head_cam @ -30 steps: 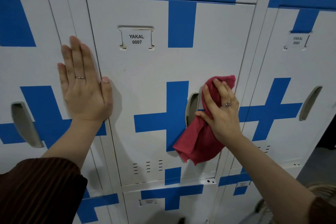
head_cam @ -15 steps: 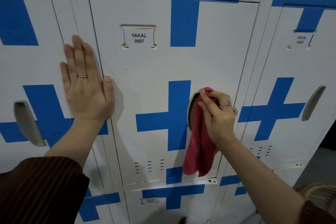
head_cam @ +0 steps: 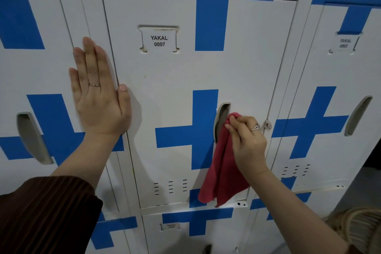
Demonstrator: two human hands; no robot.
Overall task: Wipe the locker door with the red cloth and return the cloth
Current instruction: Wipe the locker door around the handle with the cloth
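white metal locker door (head_cam: 175, 88) with blue cross bands, set in a bank of matching lockers; its label (head_cam: 159, 41) reads "yakal 0007". right hand (head_cam: 247, 142), fingers curled, pinches the red cloth (head_cam: 223, 171) at the recessed handle (head_cam: 221, 117), and the cloth hangs down the door. left hand (head_cam: 99, 97) rests flat, fingers straight, just left of that door.
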